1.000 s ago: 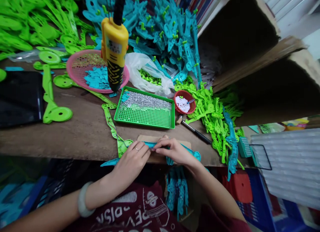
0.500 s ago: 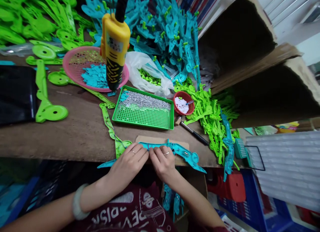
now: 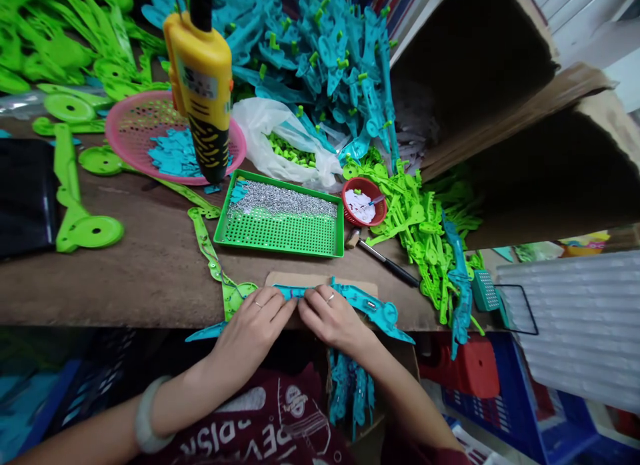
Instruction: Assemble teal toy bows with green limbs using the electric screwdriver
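A blue plastic bow-shaped shell [image 3: 369, 303] lies across the table's front edge over a flat piece of cardboard [image 3: 360, 280]. My left hand [image 3: 257, 326] is closed on its left half, fingertips pressed together near its middle. Close beside it, my right hand [image 3: 333, 317] grips the shell too, with fingers bent down onto it. Thin wire shows at the fingertips; what else they pinch is hidden. By my left hand is a green plastic shell [image 3: 216, 270] with wires along it.
A yellow power tool [image 3: 203, 98] hangs over a pink basket [image 3: 123, 128] of blue pieces. Behind my hands stands a green tray [image 3: 280, 241] of small screws. A hammer [image 3: 387, 261] and a red bowl [image 3: 383, 211] are to its right. Green and blue parts [image 3: 330, 58] are heaped behind.
My right hand has shifted slightly, its fingers covering more of the shell's middle. The whole view has moved a little; both hands stay on the blue shell.
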A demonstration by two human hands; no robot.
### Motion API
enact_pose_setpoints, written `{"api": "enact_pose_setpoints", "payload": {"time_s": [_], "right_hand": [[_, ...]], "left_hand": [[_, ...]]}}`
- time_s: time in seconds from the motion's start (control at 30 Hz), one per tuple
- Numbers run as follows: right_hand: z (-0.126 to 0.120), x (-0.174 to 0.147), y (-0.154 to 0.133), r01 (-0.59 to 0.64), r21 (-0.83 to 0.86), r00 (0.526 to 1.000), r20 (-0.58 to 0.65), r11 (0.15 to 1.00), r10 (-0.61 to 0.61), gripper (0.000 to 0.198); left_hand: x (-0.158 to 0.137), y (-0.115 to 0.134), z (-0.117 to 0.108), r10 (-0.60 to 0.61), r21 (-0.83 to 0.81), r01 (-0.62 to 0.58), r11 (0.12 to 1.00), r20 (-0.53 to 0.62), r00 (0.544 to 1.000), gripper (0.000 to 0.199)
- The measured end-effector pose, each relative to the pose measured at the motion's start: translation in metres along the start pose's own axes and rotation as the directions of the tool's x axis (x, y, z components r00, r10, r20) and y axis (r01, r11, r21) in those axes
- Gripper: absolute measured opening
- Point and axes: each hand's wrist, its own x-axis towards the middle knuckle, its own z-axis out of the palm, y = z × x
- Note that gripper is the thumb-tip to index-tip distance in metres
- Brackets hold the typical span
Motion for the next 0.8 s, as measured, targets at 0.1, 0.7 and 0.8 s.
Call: {"api": "enact_pose_setpoints", "payload": {"time_s": [0.1,0.7,0.8], "right_hand": [[0.001,0.001,0.004,0.039,-0.008,0.998,-0.047,0.999,-0.039,0.019],[0.004,0.004,-0.003,-0.389,0.702,0.904,0.166,0.596,0.394,0.021],[-0.001,0.009,-0.002,-0.453,0.732,0.86,0.208,0.509,0.466,0.023]], "left_hand": [[0.0,0.003,0.002,-0.019,0.012,0.019,1.0,0.035,0.999,0.028],[-0.003,-0.003,-0.006,-0.074,-0.248,0.079,0.965,0.03,0.997,0.02],[-0.006,-0.004,-0.004,-0.084,-0.255,0.093,0.962,0.045,0.995,0.022]]}}
